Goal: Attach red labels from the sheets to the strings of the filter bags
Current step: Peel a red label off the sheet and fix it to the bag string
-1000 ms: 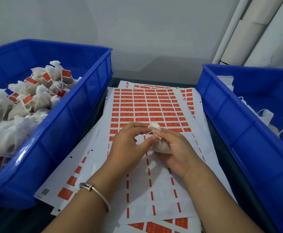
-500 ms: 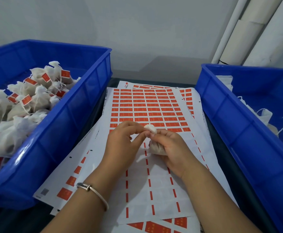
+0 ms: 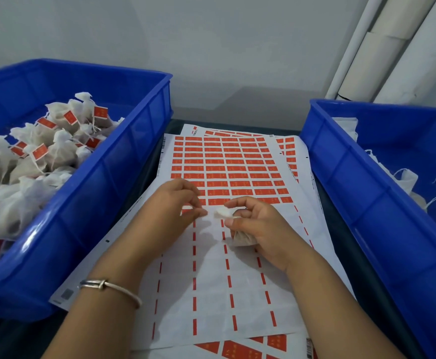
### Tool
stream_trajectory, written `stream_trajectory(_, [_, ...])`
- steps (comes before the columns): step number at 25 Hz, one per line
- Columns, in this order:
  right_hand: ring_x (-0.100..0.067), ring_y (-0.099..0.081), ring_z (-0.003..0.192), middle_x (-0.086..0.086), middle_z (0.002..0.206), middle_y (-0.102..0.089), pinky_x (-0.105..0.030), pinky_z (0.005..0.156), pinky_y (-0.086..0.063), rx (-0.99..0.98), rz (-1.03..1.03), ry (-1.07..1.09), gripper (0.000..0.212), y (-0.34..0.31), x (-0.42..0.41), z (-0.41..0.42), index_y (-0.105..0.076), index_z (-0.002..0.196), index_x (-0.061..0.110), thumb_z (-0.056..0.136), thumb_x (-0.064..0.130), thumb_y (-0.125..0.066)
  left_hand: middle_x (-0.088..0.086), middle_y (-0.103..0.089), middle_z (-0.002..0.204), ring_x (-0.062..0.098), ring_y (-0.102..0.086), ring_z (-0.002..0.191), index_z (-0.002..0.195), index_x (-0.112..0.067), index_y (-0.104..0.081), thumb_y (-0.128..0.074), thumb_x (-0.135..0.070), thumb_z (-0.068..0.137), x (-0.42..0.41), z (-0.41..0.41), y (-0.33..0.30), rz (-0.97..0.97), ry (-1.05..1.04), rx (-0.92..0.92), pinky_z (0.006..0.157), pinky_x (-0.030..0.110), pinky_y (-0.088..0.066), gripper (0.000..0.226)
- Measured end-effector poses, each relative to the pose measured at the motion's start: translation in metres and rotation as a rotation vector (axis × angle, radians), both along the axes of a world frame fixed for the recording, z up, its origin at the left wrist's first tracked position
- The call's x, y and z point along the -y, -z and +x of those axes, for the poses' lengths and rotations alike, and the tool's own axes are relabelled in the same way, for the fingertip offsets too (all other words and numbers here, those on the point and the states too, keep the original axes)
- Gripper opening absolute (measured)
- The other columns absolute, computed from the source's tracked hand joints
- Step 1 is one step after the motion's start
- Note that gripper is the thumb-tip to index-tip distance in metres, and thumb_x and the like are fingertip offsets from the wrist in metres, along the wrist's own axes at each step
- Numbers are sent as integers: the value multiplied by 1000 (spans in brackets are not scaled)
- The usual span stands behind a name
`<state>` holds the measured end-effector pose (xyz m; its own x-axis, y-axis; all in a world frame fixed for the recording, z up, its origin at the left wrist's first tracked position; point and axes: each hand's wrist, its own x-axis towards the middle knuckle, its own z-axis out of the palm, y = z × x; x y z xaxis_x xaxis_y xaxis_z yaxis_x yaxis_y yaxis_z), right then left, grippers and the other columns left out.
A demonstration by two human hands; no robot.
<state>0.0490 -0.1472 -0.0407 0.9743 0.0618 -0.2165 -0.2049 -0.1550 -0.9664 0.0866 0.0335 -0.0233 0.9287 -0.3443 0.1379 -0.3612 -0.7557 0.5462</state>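
Note:
My right hand (image 3: 261,229) grips a small white filter bag (image 3: 241,239) just above the label sheet (image 3: 227,167). The bag's gathered top (image 3: 221,212) sticks out between thumb and forefinger. My left hand (image 3: 173,206) hovers a short way to the left of the bag's top, over the lowest full row of red labels. Its fingers are curled and its thumb and forefinger tips are close together. No string or label shows between them. The near half of the sheet holds only thin red strips.
A blue bin (image 3: 90,193) on the left holds several filter bags with red labels on their strings. On the right, another blue bin (image 3: 362,193) holds unlabelled bags. More label sheets lie under the top one. White pipes (image 3: 382,45) stand at the back right.
My left hand has drawn away to the left from the bag's top, where its fingers met my right hand's. A gap has opened between the hands. The right hand still holds the bag.

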Motion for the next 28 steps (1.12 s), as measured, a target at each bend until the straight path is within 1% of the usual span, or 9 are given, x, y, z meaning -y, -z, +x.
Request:
stream_trajectory(4, [-6, -63, 92, 26, 92, -66, -14, 67, -52, 14, -6, -81, 15, -5, 4, -4, -66, 94, 33, 87, 20, -65, -20, -41, 104, 1, -43, 97, 90, -34, -52, -58, -31, 86, 3, -3, -5, -146, -150, 140, 83, 13, -35, 8])
stream_trajectory(6, [5, -64, 86, 28, 91, -66, -10, 63, -51, 14, 77, -129, 12, -11, 3, -9, -67, 98, 36, 90, 33, -59, -21, -40, 102, 1, -43, 96, 89, -34, -51, -58, -33, 86, 5, -6, -10, -188, -160, 165, 83, 12, -35, 8])
stream_trajectory(8, [-7, -68, 95, 15, 100, -71, -21, 80, -55, 4, 225, -152, 24, -17, 0, -10, -68, 101, 35, 87, 45, -52, -22, -40, 100, 0, -44, 94, 88, -36, -52, -59, -34, 84, 5, -8, -15, -178, -104, 186, 79, 7, -33, 8])
stream_trajectory(10, [-19, -68, 98, 4, 101, -73, -32, 90, -53, 36, 242, -134, 24, -20, -7, -6, -73, 93, 30, 91, 37, -51, -22, -41, 100, 0, -44, 94, 88, -37, -51, -59, -35, 84, 4, -11, -18, -127, -22, 211, 78, 7, -33, 10])
stream_trajectory(13, [-16, -69, 90, 6, 88, -73, -26, 81, -55, 84, 213, -75, 27, -18, -18, 4, -77, 80, 31, 93, 22, -55, -22, -41, 101, 0, -44, 92, 88, -38, -49, -58, -39, 84, -3, -7, -18, -92, 3, 223, 78, 7, -32, 9])
stream_trajectory(17, [-16, -68, 78, 6, 83, -72, -28, 77, -55, -1, 268, 3, 21, -5, -24, 12, -77, 83, 30, 92, 29, -58, -14, -54, 113, -2, -50, 75, 99, -39, -52, -59, -37, 87, -7, 13, 1, -216, -288, -17, 61, 8, -37, 15])
stream_trajectory(19, [-14, -68, 73, 2, 84, -72, -27, 74, -54, -38, 368, 45, 20, 3, -23, 13, -76, 86, 29, 92, 31, -57, -12, -50, 130, 2, -55, 86, 120, -41, -46, -60, -44, 86, -3, 13, 23, -99, -343, -116, 59, 12, -41, 37])
stream_trajectory(22, [-12, -68, 71, 2, 84, -72, -27, 71, -54, -62, 430, 88, 19, 11, -20, 14, -77, 83, 28, 91, 30, -59, -17, -37, 144, 11, -48, 121, 137, -41, -29, -53, -66, 78, -1, 11, 52, 99, -248, -118, 85, 30, -47, 68])
stream_trajectory(28, [-14, -71, 78, 1, 98, -73, -25, 67, -53, -56, 407, 105, 14, 16, -20, 15, -76, 87, 30, 89, 29, -62, -10, -39, 146, 16, -46, 125, 139, -28, -36, -52, -60, 83, 2, 12, 59, 145, -191, -64, 94, 30, -40, 66])
